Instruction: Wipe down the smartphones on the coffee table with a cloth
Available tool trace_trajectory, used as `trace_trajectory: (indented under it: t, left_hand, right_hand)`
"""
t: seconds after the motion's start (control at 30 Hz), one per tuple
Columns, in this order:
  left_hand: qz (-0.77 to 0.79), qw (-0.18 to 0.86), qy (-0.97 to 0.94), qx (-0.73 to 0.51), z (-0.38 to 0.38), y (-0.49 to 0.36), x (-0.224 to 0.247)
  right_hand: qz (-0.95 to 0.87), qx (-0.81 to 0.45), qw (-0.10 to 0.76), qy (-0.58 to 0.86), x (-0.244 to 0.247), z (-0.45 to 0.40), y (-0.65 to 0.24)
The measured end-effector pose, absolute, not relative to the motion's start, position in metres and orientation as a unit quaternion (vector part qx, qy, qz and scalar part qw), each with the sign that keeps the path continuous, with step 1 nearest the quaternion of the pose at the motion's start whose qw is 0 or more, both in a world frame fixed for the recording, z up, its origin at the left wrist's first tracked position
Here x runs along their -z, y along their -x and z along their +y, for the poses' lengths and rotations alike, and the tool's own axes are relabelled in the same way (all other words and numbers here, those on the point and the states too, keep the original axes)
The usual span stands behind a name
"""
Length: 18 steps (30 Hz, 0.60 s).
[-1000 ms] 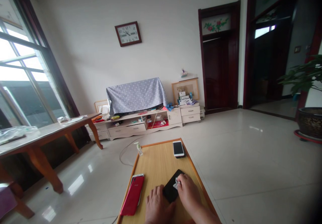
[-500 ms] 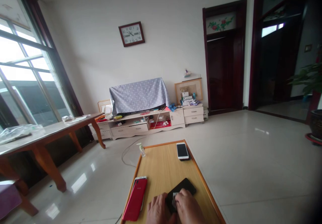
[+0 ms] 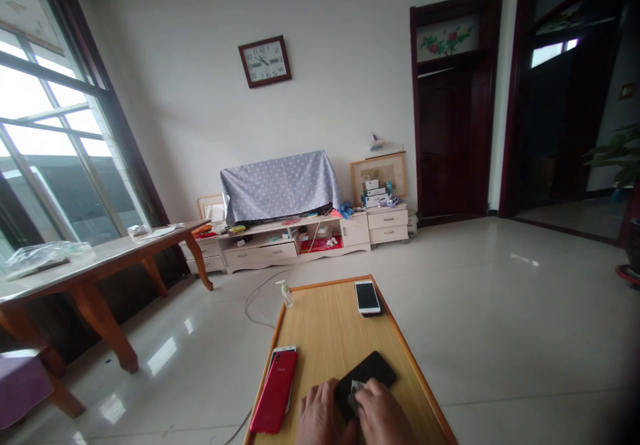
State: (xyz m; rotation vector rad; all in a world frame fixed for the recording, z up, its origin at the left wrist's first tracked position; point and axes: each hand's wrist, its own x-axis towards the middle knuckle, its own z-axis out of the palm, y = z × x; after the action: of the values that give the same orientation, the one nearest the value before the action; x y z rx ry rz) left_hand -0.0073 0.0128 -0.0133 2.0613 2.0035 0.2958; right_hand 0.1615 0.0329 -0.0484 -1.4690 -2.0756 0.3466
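1. Fingers (image 3: 369, 400) of the right hand (image 3: 384, 424) pinch a small crumpled wipe (image 3: 356, 394) against a black smartphone (image 3: 374, 368).
2. Left hand (image 3: 323, 418) grips that phone's lower edge, its fingers (image 3: 330, 392) close together.
3. Black smartphone lies flat on the wooden surface (image 3: 325, 325), near the edge closest to the person.
4. Red smartphone (image 3: 274, 392) lies just beside the left hand; a white smartphone (image 3: 367, 296) and a pump bottle (image 3: 285, 294) sit toward the far end.

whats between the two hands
In the head view, a black phone lies between the left hand and the right hand, with a small crumpled wipe on it.
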Motion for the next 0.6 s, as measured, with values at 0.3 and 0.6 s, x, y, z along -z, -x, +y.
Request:
trace_trajectory:
  t: [0.3,0.6]
  left_hand:
    - [0.694,0.123,-0.702,-0.104,0.011,0.007,0.008]
    - [0.69,0.117,-0.703,-0.122,0.008,0.008,0.012]
  right_hand:
    - [-0.705,-0.085,0.304,0.635,0.041,0.051,-0.195]
    - [-0.705,-0.106,0.3,0.634,0.044,0.05,-0.19]
